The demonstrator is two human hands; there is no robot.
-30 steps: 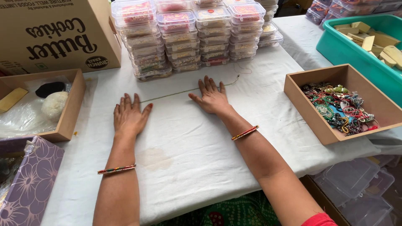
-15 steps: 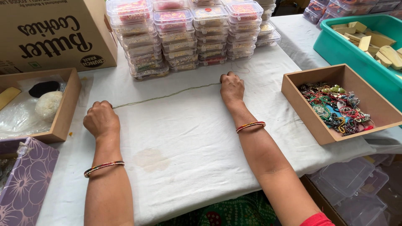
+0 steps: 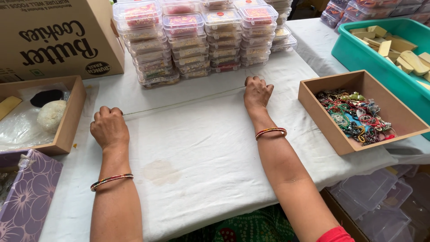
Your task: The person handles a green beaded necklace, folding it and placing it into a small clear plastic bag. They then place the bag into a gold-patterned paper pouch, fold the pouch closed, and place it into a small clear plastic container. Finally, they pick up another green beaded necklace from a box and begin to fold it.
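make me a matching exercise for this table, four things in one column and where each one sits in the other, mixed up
Things:
1. thread
2. clear lidded boxes
3. teal tub
4. beaded ornaments

Places:
A. stacked at the far edge of the white cloth
B. inside the brown tray on the right
C. stretched between the left hand and the right hand
D. far right, holding pale wooden pieces

Pairs: 1-C, 2-A, 3-D, 4-B
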